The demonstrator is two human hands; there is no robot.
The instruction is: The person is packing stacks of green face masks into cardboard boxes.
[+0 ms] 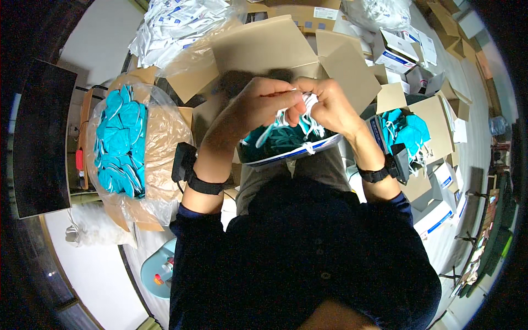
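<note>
My left hand [270, 104] and my right hand [331, 106] meet over a white and blue box [294, 158] in front of my lap. Both are closed, with fingertips pinching white elastic straps [312, 110] between them. Several straps hang in loops down toward the box. Inside it lie teal face masks [278, 139], partly hidden by my hands. Whether a mask is attached to the pinched straps cannot be made out. Each wrist wears a black band with a small device.
At left, a plastic-lined carton [165, 143] holds many teal masks [118, 140]. Another box of teal masks [404, 129] stands at right. Large open carton flaps [264, 44] rise beyond my hands. White packets [176, 27] fill a bag at far left. A blue stool [151, 269] is at lower left.
</note>
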